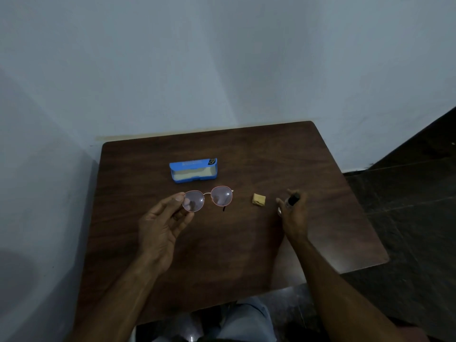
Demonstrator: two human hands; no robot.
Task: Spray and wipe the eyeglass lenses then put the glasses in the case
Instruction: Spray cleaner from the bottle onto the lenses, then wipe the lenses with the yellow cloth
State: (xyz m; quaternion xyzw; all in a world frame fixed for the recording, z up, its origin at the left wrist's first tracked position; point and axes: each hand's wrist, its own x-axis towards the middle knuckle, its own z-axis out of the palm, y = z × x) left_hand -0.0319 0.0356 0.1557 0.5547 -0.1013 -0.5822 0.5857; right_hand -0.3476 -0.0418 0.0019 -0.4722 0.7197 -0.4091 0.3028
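Round pink-rimmed eyeglasses [217,197] are held above the dark wooden table [222,255], lenses facing me. My left hand [162,223] pinches the rim of their left lens between thumb and fingers. A blue glasses case [193,169] lies open behind them, its cream lining showing. My right hand [292,213] curls around a small dark spray bottle [292,199] at the right. A folded yellow cloth [258,199] sits on the table between the glasses and the bottle.
A pale wall rises directly behind the table and along its left side. To the right lies a dark tiled floor [407,193]. My knees in light trousers [246,322] are under the table's near edge.
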